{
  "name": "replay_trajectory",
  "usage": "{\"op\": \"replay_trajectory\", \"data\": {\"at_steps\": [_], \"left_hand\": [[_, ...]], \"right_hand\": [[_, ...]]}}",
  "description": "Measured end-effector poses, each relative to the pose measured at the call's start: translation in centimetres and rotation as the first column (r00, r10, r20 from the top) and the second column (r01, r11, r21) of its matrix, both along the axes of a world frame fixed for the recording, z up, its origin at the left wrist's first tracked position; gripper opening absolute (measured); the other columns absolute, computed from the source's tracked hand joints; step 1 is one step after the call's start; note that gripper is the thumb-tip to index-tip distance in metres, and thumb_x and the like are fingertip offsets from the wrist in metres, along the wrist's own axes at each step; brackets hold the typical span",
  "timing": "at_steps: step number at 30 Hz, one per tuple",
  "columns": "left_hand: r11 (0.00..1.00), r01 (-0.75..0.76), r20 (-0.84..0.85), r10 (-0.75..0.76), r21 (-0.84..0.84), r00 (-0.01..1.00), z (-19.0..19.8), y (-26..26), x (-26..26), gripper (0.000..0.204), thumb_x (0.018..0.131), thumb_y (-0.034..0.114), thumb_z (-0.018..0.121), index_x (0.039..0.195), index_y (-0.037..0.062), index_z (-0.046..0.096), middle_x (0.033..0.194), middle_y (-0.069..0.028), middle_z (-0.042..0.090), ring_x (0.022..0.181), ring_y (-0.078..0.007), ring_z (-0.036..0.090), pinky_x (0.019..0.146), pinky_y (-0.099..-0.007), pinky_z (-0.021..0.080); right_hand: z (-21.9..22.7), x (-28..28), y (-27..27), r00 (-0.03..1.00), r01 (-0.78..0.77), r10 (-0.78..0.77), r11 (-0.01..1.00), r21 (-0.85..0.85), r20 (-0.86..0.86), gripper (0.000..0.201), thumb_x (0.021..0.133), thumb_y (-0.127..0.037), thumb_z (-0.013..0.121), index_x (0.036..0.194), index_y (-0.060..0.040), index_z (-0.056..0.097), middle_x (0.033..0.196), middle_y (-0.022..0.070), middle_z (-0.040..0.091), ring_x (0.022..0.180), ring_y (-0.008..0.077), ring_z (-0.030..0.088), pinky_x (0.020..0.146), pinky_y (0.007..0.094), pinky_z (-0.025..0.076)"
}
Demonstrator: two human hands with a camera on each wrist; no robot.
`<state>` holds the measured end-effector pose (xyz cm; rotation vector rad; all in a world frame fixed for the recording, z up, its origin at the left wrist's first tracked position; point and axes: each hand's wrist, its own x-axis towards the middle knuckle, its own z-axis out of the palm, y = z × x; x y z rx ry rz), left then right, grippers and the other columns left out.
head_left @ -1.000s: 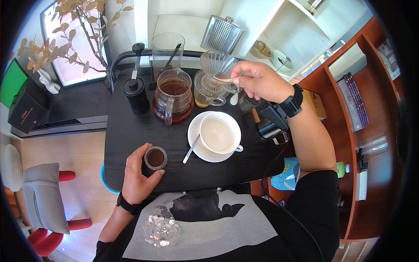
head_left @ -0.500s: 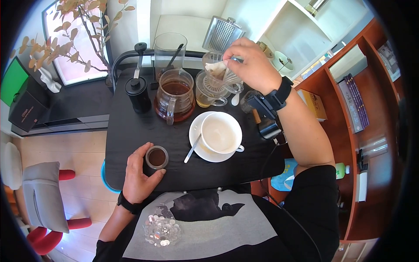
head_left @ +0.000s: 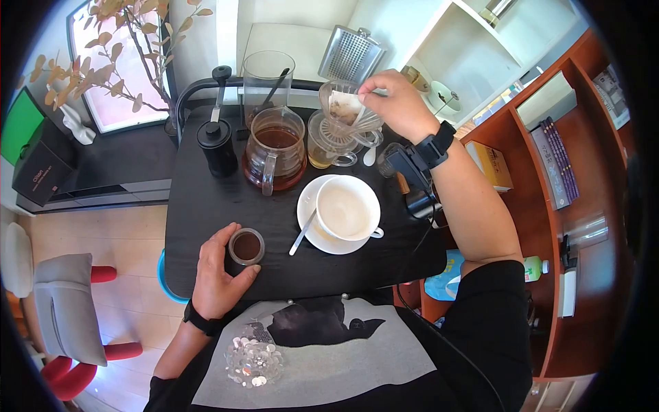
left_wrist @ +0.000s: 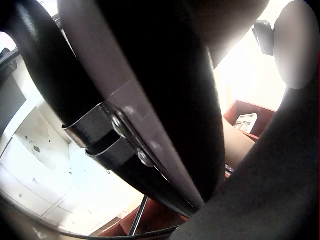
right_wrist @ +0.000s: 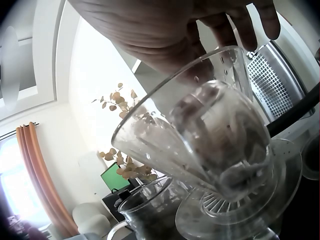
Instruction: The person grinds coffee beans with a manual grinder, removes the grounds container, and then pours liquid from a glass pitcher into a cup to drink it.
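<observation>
My left hand curls thumb and fingers round a small clear cup with dark brown contents, standing on the black table. At the back, my right hand pinches the edge of a white, brown-stained paper filter inside a ribbed glass dripper. In the right wrist view the dripper fills the middle, my fingers are over its rim, and the filter shows blurred through the glass. Below the dripper sits a glass cup with a little yellowish liquid.
A white cup with a whitish film inside stands on a saucer beside a spoon. Behind are a glass server of brown liquid, a black hand grinder and a tall glass. A metal pitcher stands right.
My right hand first dips into the dripper, then rises with the crumpled filter edge, and now holds it lower, with the filter spread wider inside. My left hand stays at the small cup.
</observation>
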<state>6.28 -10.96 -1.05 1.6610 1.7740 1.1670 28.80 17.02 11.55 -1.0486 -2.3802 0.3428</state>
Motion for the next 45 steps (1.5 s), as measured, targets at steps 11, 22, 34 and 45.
{"op": "replay_trajectory", "data": {"at_steps": [11, 22, 34, 45], "left_hand": [[1.0, -0.001, -0.002, 0.001, 0.01, 1.0, -0.1, 0.0, 0.0, 0.067, 0.061, 0.006, 0.072, 0.12, 0.0022, 0.043, 0.114, -0.014, 0.051, 0.107, -0.0302, 0.047, 0.092, -0.0368, 0.036], [1.0, -0.015, 0.0, 0.015, -0.002, 1.0, -0.1, 0.0, 0.1, 0.066, 0.061, 0.007, 0.071, 0.121, 0.0029, 0.043, 0.115, -0.0139, 0.051, 0.108, -0.03, 0.047, 0.093, -0.0367, 0.036], [1.0, -0.028, 0.028, 0.028, 0.002, 0.999, -0.2, -0.1, 0.2, 0.066, 0.062, 0.007, 0.071, 0.121, 0.0021, 0.043, 0.116, -0.014, 0.051, 0.109, -0.0292, 0.047, 0.093, -0.0358, 0.037], [1.0, -0.006, 0.087, 0.007, -0.012, 0.996, -0.7, 0.0, 0.5, 0.065, 0.065, 0.002, 0.068, 0.123, 0.0014, 0.04, 0.118, -0.0137, 0.05, 0.109, -0.0254, 0.049, 0.095, -0.0337, 0.037]], "right_hand": [[-0.4, 0.0, -0.6, 1.0, -0.017, 0.017, 1.0, 0.022, -0.009, 0.01, 0.076, -0.012, 0.062, 0.081, -0.0027, 0.062, 0.087, 0.009, 0.055, 0.088, 0.0226, 0.052, 0.081, 0.0307, 0.04], [-0.5, 0.6, -0.6, 1.0, -0.027, 0.027, 0.999, 0.019, -0.005, 0.013, 0.076, -0.014, 0.063, 0.082, -0.0024, 0.062, 0.087, 0.0086, 0.055, 0.087, 0.0213, 0.052, 0.08, 0.0303, 0.04], [-0.3, 4.6, -3.0, 0.943, 0.035, -0.06, 0.996, -0.081, -0.327, 0.016, 0.078, -0.017, 0.062, 0.083, -0.003, 0.058, 0.08, 0.0047, 0.056, 0.078, 0.0141, 0.052, 0.072, 0.0265, 0.042], [-5.8, 21.0, -12.8, 0.747, 0.557, -0.57, 0.818, -0.145, -0.341, 0.024, 0.086, -0.026, 0.053, 0.085, -0.0028, 0.061, 0.073, 0.0009, 0.056, 0.066, 0.0079, 0.051, 0.06, 0.0203, 0.04]]}}
